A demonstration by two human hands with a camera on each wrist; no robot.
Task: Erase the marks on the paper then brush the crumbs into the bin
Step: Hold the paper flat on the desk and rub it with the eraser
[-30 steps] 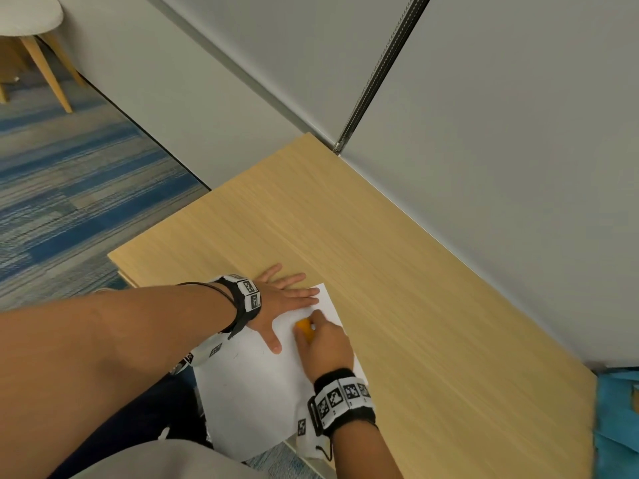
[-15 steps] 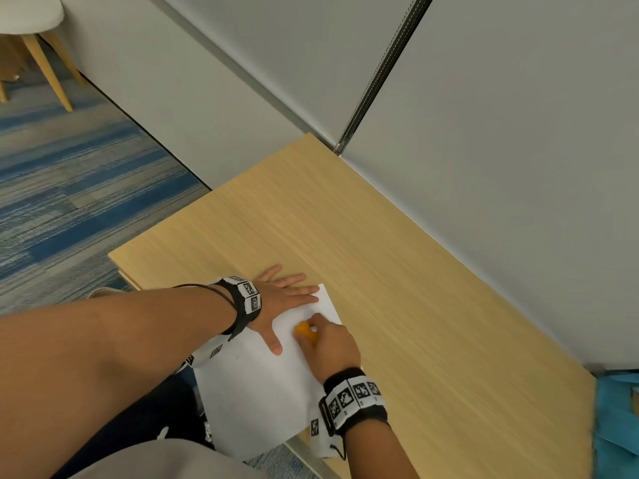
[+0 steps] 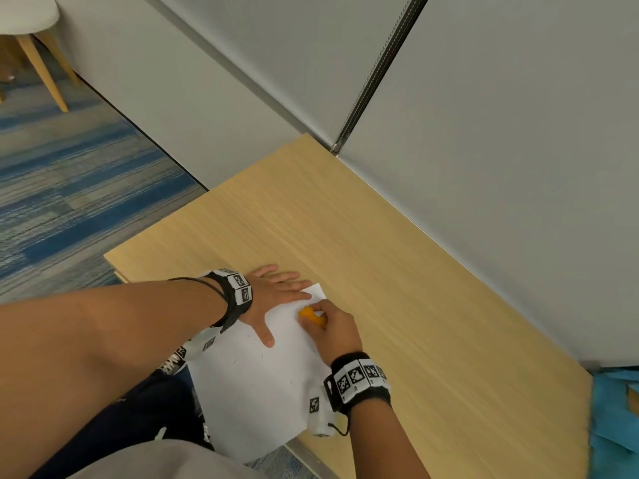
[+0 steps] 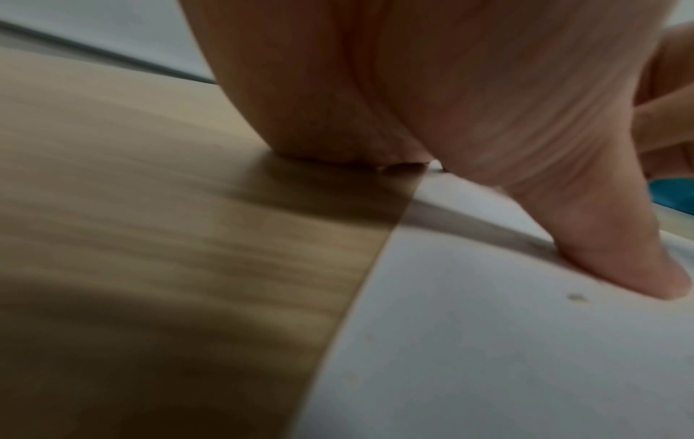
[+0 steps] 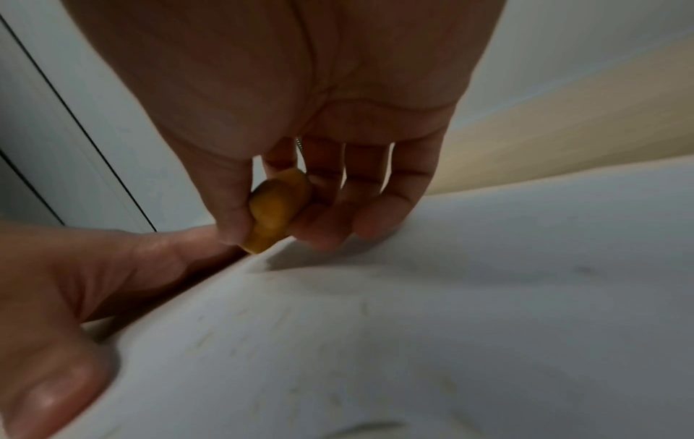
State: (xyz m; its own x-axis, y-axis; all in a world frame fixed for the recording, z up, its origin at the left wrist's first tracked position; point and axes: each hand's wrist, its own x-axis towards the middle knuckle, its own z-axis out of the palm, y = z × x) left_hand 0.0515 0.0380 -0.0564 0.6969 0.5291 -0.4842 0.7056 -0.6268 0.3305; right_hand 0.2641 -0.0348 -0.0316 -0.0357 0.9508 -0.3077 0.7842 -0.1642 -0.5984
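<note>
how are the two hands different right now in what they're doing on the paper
The left hand lies flat with fingers straight, pressing the paper down; the right hand is curled, pinching an orange eraser. The left hand holds nothing, and lies partly on the wooden table. Both touch the paper's far corner and wear marker-patterned wristbands.

Blk wristbands (image 3: 238,299) w/ b&w tags.

The paper (image 3: 256,385) lies on the table (image 3: 397,305), overhanging its near edge.
</note>
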